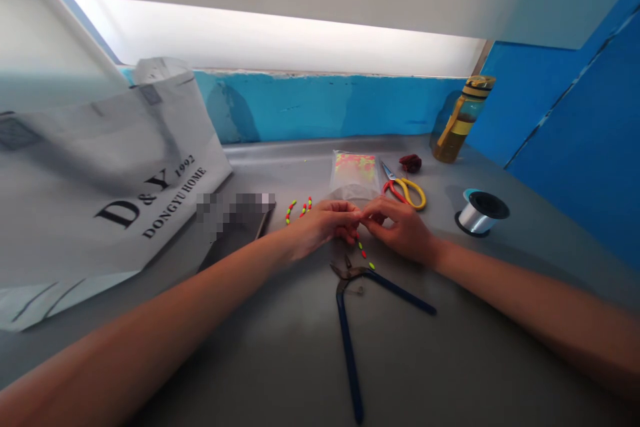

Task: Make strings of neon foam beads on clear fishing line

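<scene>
I have my left hand (333, 219) and right hand (397, 225) meeting fingertip to fingertip, each pinched closed; what sits in the pinch is too small to tell. Colored beads (364, 255) trail just below them, toward the open pliers (350, 275), whose handles splay toward my near side. Beyond my fingers lies the clear packet (356, 170), scissors (404, 191) just right of it. Grey tabletop (440, 353) stretches from the pliers to the wire spool (479, 215); the shopping bag (115, 193) walls the left, the bottle (463, 120) the far right.
</scene>
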### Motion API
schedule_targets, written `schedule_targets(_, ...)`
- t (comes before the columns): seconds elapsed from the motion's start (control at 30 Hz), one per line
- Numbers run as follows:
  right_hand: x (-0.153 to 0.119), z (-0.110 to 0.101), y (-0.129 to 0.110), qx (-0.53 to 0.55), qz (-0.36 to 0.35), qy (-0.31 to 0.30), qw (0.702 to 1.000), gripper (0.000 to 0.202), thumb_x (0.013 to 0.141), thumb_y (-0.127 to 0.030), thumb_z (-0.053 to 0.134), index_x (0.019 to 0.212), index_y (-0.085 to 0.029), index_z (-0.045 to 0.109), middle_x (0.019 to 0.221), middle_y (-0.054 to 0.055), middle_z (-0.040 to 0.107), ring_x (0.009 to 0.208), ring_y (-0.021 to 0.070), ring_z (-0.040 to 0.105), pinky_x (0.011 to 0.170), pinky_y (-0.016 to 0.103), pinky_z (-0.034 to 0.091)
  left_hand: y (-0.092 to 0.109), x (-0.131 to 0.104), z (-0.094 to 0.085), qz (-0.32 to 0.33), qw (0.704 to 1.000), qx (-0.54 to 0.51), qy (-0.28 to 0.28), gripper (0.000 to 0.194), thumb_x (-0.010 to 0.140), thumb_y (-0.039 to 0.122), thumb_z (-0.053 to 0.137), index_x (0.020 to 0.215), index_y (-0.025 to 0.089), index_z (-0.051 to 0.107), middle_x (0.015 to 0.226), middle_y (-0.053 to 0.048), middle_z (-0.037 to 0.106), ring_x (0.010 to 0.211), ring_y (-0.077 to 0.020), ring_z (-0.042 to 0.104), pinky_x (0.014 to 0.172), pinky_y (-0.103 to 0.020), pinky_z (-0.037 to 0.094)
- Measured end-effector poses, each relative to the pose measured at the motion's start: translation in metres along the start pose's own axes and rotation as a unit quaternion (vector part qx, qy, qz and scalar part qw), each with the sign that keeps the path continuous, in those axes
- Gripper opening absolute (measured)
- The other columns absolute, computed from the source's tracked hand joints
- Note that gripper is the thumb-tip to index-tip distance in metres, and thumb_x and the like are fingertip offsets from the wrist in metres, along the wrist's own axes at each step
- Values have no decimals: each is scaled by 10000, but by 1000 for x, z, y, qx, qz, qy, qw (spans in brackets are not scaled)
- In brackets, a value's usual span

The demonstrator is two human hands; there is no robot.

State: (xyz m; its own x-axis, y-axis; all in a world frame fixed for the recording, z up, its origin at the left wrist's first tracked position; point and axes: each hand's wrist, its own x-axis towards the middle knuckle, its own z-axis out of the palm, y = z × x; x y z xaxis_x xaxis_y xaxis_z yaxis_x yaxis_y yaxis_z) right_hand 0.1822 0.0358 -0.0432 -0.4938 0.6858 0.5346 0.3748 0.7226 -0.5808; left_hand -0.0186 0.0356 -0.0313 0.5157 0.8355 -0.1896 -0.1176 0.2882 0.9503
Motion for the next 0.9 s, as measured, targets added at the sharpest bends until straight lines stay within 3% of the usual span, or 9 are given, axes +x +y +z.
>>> schedule_targets(0.2,3,-1,-2,52,107,15,993,51,877,-247,626,875,-197,620,798,16,672,697,139,631,568,240,470,-1,1,0,-2,1000,-9,11,199,743,285,796,805,141,673,718,-31,650,616,-118,593,645,-257,495)
schedule_targets(0.33,6,-1,-2,128,156,32,979,62,877,-252,601,858,-198,576,753,2,663,628,125,627,580,246,500,0,1,0,-6,1000,-13,16,228,729,307,809,802,143,668,734,-26,638,643,-125,604,642,-255,494)
schedule_targets(0.5,5,0,1,158,159,29,974,135,892,-299,597,977,-194,600,836,24,696,608,121,636,569,254,514,0,2,-1,0,999,-28,36,209,741,294,802,830,146,684,769,-26,650,673,-119,603,665,-252,496)
schedule_targets(0.67,4,0,4,113,147,20,983,225,860,-259,647,1076,-199,643,893,38,708,638,128,657,585,258,529,0,2,-1,5,998,-44,39,210,749,284,802,849,139,689,753,-20,640,672,-118,603,666,-257,497)
schedule_targets(0.9,6,-2,2,107,138,12,985,165,880,-356,651,909,-196,678,787,14,699,606,123,642,557,247,505,-1,1,2,5,998,-34,45,193,744,271,808,820,140,687,753,-22,649,659,-110,606,646,-239,488)
